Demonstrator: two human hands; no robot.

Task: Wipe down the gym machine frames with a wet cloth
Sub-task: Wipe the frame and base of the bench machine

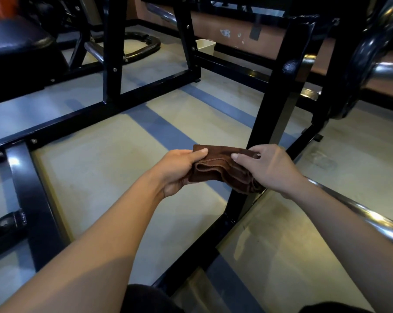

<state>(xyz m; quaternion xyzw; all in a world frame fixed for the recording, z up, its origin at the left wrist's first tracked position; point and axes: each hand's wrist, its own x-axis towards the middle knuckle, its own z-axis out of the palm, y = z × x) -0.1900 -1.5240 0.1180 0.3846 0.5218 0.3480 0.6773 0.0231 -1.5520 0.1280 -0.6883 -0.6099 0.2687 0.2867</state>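
A folded brown cloth (222, 169) hangs between both hands at mid-frame, above the floor. My left hand (179, 171) pinches its left end with thumb on top. My right hand (270, 169) grips its right end. Just behind the cloth rises a slanted black upright post (279, 91) of the gym machine frame. The frame's black base rail (202, 247) runs diagonally under my right forearm. The cloth does not touch any frame part.
Another black base bar (33, 199) with bolts lies at the left. A chrome bar (371, 218) passes under my right arm. A dark padded seat (15, 41) sits upper left. A small cream bin (205, 45) stands far back on the pale floor (123, 177).
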